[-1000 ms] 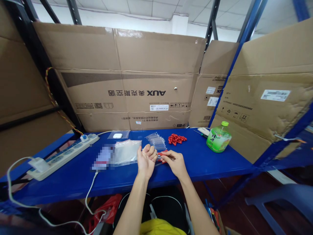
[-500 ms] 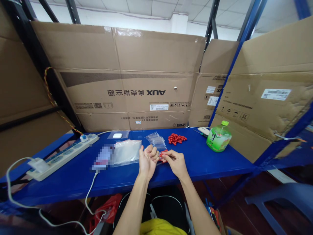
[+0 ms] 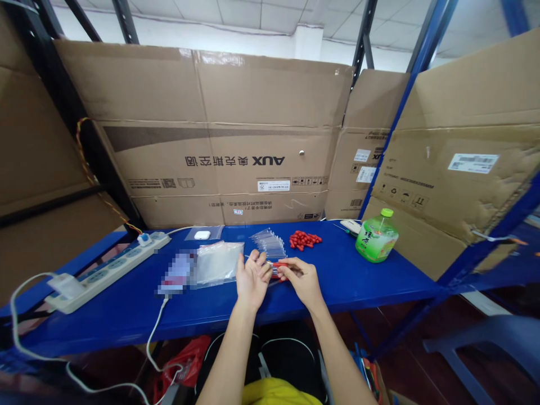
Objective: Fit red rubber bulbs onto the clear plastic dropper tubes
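Observation:
My right hand [image 3: 304, 281] pinches a small red handle [image 3: 280, 264] between thumb and fingertips. A thin, shiny shaft points from that handle toward my left hand [image 3: 252, 282]. Palm up, the left hand has its fingers loosely spread and half curled, with the shaft close to or against its fingertips. Below the fingertips more red pieces show on the table, partly covered by the hands. Just beyond lies a row of thin, shiny rods [image 3: 270, 244]. To their right is a heap of small red handles [image 3: 304, 240].
Clear plastic bags [image 3: 219, 263] and a blurred-out phone [image 3: 179, 273] lie left of my hands on the blue table [image 3: 126, 298]. A power strip [image 3: 113, 267] runs along the left side. At right stands a green-capped bottle [image 3: 377, 236]. Cardboard panels [image 3: 236, 101] wall the back.
My left hand's fingers have uncurled from a closed grip and the hand has shifted slightly left. The right hand still pinches the red handle in nearly the same spot.

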